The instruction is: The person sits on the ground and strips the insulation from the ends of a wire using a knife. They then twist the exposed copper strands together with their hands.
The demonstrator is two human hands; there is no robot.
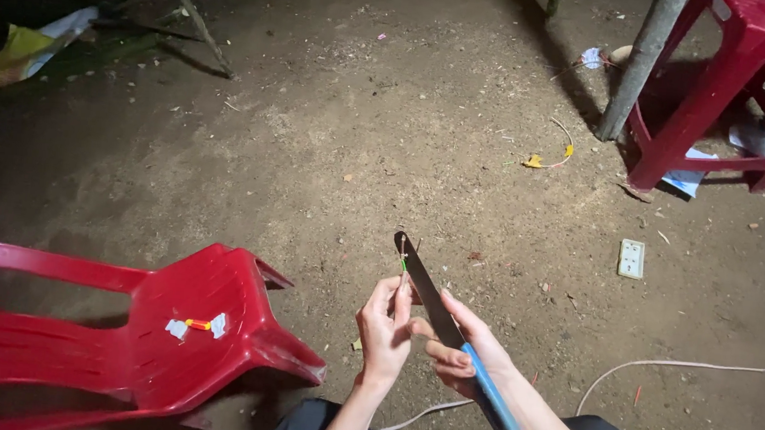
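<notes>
Beside the hands, a red chair (160, 334) lies tipped.

2 hands (386, 331) (463, 347), 1 knife (446, 327), 1 thin wire (404, 256), 1 red chair (114, 330), 1 red stool (735, 89), 1 socket (631, 259), 1 white cable (664, 367), 1 pole (640, 67).

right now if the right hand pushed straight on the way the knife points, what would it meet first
Probably bare dirt ground: the knife in the right hand points up-left, beyond the left hand pinching a thin wire. Depth unclear.
</notes>
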